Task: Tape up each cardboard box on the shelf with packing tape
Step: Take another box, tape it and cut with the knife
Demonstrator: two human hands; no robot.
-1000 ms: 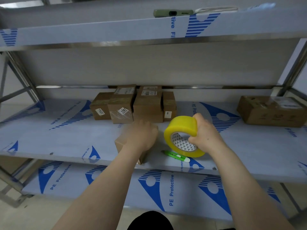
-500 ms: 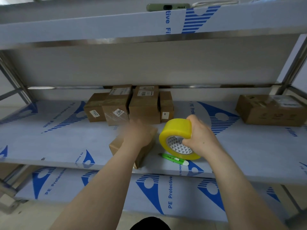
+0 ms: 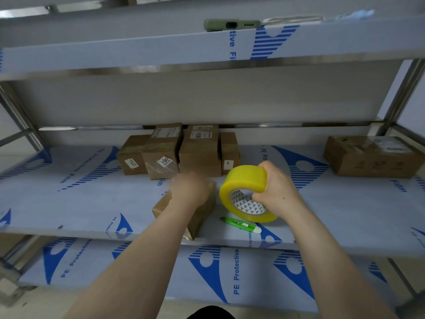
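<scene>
A small brown cardboard box point(image 3: 200, 215) lies near the front edge of the middle shelf point(image 3: 69, 203). My left hand point(image 3: 190, 189) rests on top of it, blurred, so how its fingers lie is unclear. Just right of the box, my right hand point(image 3: 276, 192) grips a yellow roll of packing tape point(image 3: 243, 180) held upright above the shelf. Several taped cardboard boxes point(image 3: 197, 150) stand in a group at the back of the shelf.
A green utility knife point(image 3: 239, 224) lies on the shelf below the tape roll. Another cardboard box point(image 3: 372, 155) sits at the far right. A green phone point(image 3: 232, 25) lies on the upper shelf's edge. A lower shelf point(image 3: 236, 272) shows beneath.
My left hand slid over the small box, which has turned and shifted slightly. My right hand stays beside it with the tape roll.
</scene>
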